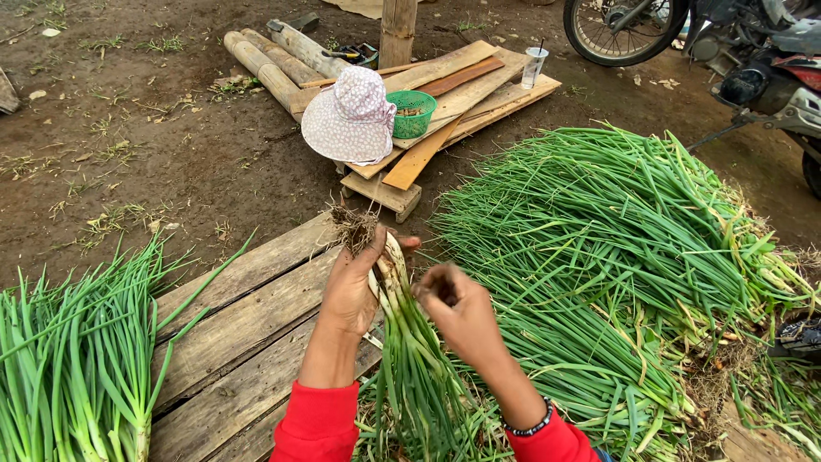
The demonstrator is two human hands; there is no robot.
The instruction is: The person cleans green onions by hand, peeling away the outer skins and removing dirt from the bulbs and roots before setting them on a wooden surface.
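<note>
One green onion bunch is gripped by left hand fingers; right hand fingers pinched at it; two piles alongside.

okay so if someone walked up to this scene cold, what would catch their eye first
Likely the huge heap of long green spring onions sprawling across the ground on the right. At centre, the left hand grips a small bunch of green onions with white stalks and muddy roots upright, while the right hand pinches at its stalks. Behind them, a pale floral sun hat rests on stacked wooden planks.
</note>
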